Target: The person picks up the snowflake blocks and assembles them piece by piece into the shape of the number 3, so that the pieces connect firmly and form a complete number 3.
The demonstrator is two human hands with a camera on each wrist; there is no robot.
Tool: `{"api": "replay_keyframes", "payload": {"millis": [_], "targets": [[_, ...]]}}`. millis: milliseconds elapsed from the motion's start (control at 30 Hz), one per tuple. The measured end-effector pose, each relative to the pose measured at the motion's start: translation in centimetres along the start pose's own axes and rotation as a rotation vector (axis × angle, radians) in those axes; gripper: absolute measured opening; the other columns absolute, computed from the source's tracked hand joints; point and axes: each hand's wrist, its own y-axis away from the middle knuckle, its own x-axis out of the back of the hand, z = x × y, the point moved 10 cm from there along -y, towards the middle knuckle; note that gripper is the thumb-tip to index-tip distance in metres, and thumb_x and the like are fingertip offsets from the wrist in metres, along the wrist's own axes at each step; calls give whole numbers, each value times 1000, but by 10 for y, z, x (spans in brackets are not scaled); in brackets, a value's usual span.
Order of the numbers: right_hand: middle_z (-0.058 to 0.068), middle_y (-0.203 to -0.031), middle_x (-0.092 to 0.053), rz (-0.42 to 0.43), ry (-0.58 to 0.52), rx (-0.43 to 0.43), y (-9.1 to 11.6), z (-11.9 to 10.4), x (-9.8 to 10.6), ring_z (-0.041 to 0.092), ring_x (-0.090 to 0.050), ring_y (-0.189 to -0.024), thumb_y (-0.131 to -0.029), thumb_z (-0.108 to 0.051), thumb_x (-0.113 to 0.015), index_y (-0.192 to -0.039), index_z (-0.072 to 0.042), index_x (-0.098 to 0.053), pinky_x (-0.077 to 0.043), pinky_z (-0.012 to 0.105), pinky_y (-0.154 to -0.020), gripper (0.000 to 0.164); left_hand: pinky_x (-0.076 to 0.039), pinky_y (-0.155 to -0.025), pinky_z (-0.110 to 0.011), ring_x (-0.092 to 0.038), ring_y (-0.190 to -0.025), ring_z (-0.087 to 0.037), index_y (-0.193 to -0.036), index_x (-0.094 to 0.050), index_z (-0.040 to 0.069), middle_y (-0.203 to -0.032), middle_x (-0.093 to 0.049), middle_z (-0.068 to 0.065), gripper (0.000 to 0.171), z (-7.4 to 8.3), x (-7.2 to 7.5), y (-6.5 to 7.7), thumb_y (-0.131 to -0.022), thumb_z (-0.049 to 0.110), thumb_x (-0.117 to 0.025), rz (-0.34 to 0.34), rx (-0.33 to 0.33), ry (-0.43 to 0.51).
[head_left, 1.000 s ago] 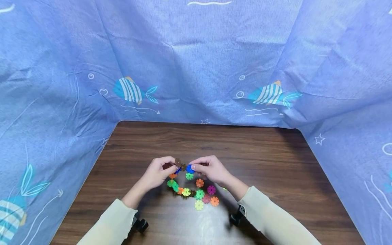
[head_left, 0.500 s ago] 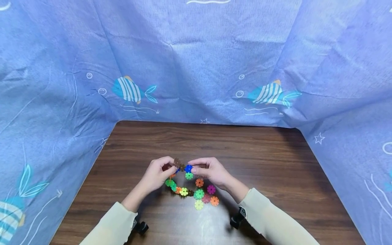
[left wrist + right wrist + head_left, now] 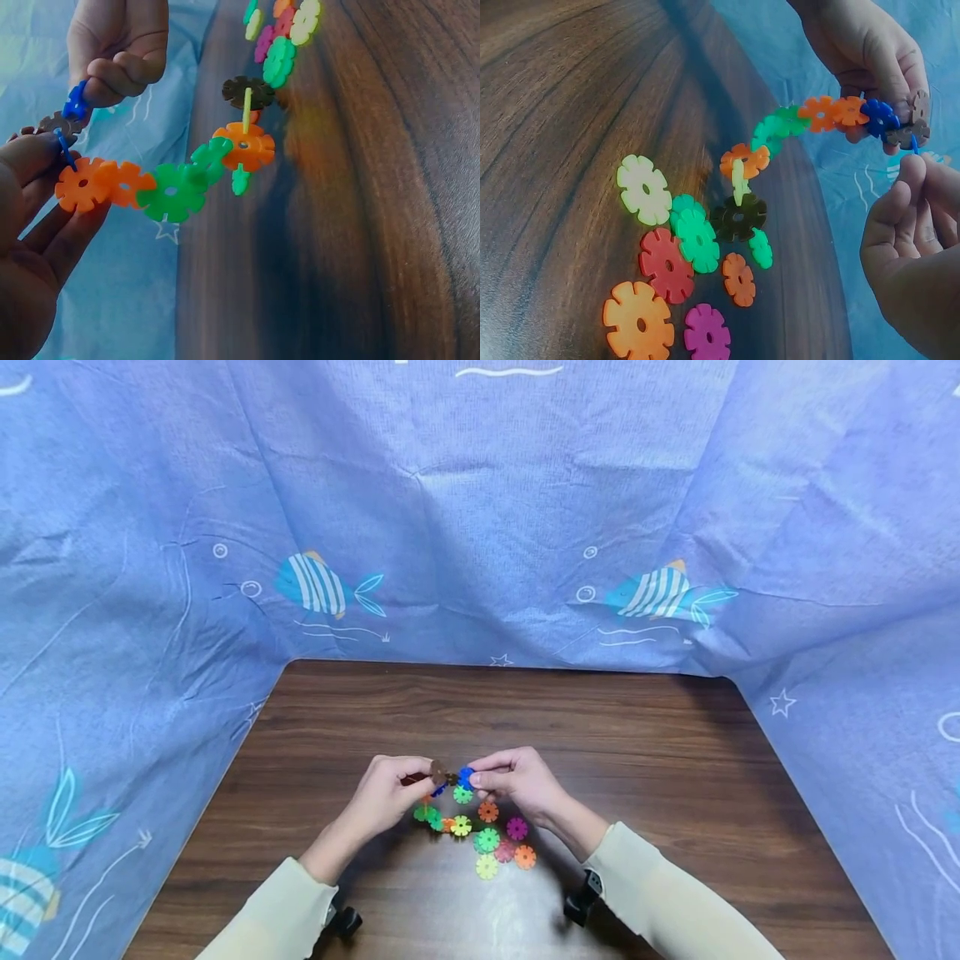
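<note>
My left hand (image 3: pixel 382 797) pinches a brown snowflake disc (image 3: pixel 438 772) at the upper end of a chain of slotted plastic discs. From there the chain runs through a blue disc (image 3: pixel 880 118), orange discs (image 3: pixel 821 114) and green discs (image 3: pixel 171 193) down toward the table, to an orange disc (image 3: pixel 244 147), a yellow one seen edge-on (image 3: pixel 247 111) and a dark brown one (image 3: pixel 739 217). My right hand (image 3: pixel 521 785) pinches another blue disc (image 3: pixel 466 777) between thumb and fingertips. Its edge is right at a second brown disc (image 3: pixel 909 136) of the chain.
Loose discs lie on the wooden table (image 3: pixel 615 735) below my hands: yellow (image 3: pixel 487 867), green (image 3: pixel 487 840), red (image 3: pixel 505 851), magenta (image 3: pixel 517 828) and orange (image 3: pixel 525 857), some overlapping. A blue fish-print cloth (image 3: pixel 480 568) hangs around the table's back and sides.
Both hands stay close together, gripping the same discs. The held brown disc has tilted and dropped slightly, and the chain's hanging part has swung left, then back right.
</note>
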Motion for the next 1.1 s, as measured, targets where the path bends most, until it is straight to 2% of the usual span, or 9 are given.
{"api": "replay_keyframes", "payload": {"millis": [100, 233, 367, 467, 600, 700, 867, 967, 1100], "targets": [[4, -81, -77, 9, -7, -10, 0, 0, -1, 12, -69, -67, -91, -4, -77, -117, 10, -72, -62, 33, -71, 30, -39, -50, -17, -46, -54, -3, -72, -66, 21, -62, -54, 12, 31, 0, 0, -1, -86, -5, -71, -19, 17, 24], [5, -80, -77, 19, -23, -21, -3, 2, -2, 12, -69, -65, -90, -2, -77, -116, 11, -71, -61, 29, -68, 29, -41, -50, -19, -48, -55, -2, -72, -67, 19, -65, -59, 11, 28, 2, -1, -2, -87, -5, -71, -39, 23, 27], [5, -80, -76, 29, -63, -21, -6, 1, -2, 11, -70, -67, -91, -1, -75, -118, 12, -69, -62, 27, -68, 30, -49, -55, -21, -54, -62, -1, -74, -67, 20, -77, -67, 10, 27, 3, 0, -7, -88, -3, -71, -27, 27, -16], [5, -81, -76, 39, -92, -20, -7, -2, -2, 11, -70, -69, -93, 0, -73, -120, 13, -68, -62, 26, -67, 30, -55, -63, -24, -61, -72, -5, -82, -71, 20, -90, -72, 7, 22, -2, 2, -10, -92, 0, -70, -9, 76, -10], [5, -82, -75, 39, -130, -52, -7, -2, -2, 11, -69, -70, -94, 0, -70, -120, 10, -67, -59, 22, -64, 28, -58, -70, -25, -66, -81, -6, -99, -75, 14, -98, -75, 0, 10, -19, -1, -8, -95, 5, -72, -8, 178, 104], [6, -82, -74, 41, -192, -104, -7, 2, -4, 11, -68, -69, -95, -2, -69, -119, 5, -68, -58, 22, -64, 25, -60, -73, -25, -69, -86, -5, -112, -73, 5, -101, -76, -10, 18, -31, -4, -3, -95, 8, -74, -15, 239, 227], [4, -82, -74, 9, -265, -182, -7, 10, -11, 10, -68, -69, -96, -4, -68, -117, -2, -69, -57, 21, -65, 21, -58, -67, -23, -67, -79, -5, -111, -73, 3, -95, -75, -14, 16, -40, -3, 0, -96, 9, -72, 3, 249, 288], [7, -85, -76, -12, -163, -160, -8, 13, -11, 11, -69, -69, -96, -9, -71, -118, -2, -70, -58, 24, -66, 23, -51, -60, -23, -59, -70, -7, -102, -75, 7, -83, -71, -8, 7, -38, 1, 0, -97, 10, -71, 5, 241, 263], [19, -89, -76, 0, 181, -1, -8, 5, 5, 20, -71, -68, -94, -15, -75, -117, 2, -71, -61, 33, -62, 29, -47, -58, -23, -56, -68, -8, -98, -75, 8, -80, -69, -6, 4, -39, 1, 3, -97, 9, -71, -11, 255, 256]]}}
